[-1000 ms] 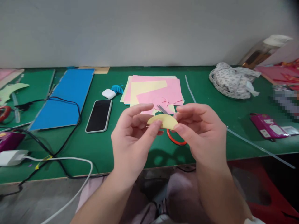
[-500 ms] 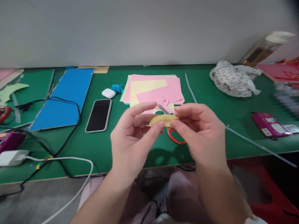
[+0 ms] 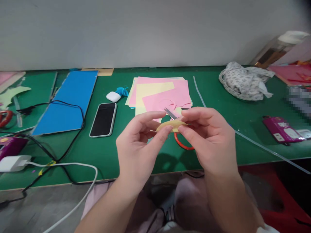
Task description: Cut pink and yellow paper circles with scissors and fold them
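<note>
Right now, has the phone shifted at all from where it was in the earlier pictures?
No. The phone lies in the same spot on the green table, with its gap to the blue board unchanged.

The right hand and yellow piece hide the middle of the scissors, whose 2nd loop is out of sight. The left hand's thumb covers part of the piece. The left edge crops 1 charger and 1 purple box. Pixelation blurs 1 grey thing.
</note>
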{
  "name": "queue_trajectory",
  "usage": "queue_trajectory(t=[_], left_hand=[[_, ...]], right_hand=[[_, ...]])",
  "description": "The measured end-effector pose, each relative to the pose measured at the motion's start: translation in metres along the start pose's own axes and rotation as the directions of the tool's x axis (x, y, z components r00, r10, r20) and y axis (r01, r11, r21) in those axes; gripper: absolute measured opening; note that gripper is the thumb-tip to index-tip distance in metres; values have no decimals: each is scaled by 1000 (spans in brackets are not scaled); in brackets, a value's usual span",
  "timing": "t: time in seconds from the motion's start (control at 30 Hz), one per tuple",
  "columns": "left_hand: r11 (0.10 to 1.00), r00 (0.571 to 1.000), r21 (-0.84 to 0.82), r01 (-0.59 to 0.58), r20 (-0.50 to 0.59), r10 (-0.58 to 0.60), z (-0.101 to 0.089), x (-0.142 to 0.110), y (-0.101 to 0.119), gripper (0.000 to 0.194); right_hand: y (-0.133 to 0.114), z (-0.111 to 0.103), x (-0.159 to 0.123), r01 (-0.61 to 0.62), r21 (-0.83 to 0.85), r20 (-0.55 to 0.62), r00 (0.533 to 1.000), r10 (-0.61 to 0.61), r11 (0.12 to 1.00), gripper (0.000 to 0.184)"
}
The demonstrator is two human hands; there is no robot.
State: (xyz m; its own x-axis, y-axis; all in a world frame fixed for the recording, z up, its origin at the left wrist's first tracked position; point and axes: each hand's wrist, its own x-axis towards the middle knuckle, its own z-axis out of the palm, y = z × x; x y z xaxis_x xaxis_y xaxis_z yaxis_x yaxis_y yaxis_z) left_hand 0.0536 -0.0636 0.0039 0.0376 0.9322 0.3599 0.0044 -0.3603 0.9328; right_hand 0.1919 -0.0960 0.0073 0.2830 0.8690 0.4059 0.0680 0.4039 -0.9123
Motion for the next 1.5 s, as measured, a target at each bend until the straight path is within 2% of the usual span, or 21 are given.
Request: queue_trajectory(t=[0.43,0.7,1.0,1.17,1.5], left_hand=[[995,999,-101,-16,27,19,1,-2,2,26],[1000,1000,-18,-11,2,11,1,-7,3,17],[1000,1000,-16,-13,1,13,1,-8,5,20],[1000,1000,11,0,9,0,0,-7,6,18],[1000,1000,10,-9,8,9,1,-7,6,16]], right_hand=[[-2,-2,-2,-22,-44,-8,1000,22,999,23],[-4,-1,-5,-14,-181,-74,997,0,983,21],[-6,0,-5,-9,-128,-61,998,1,992,24],[-5,0,-6,-28,-168,-67,998,17,985,22],[-7,0,-6,6,-231,-86,996,-26,973,22]])
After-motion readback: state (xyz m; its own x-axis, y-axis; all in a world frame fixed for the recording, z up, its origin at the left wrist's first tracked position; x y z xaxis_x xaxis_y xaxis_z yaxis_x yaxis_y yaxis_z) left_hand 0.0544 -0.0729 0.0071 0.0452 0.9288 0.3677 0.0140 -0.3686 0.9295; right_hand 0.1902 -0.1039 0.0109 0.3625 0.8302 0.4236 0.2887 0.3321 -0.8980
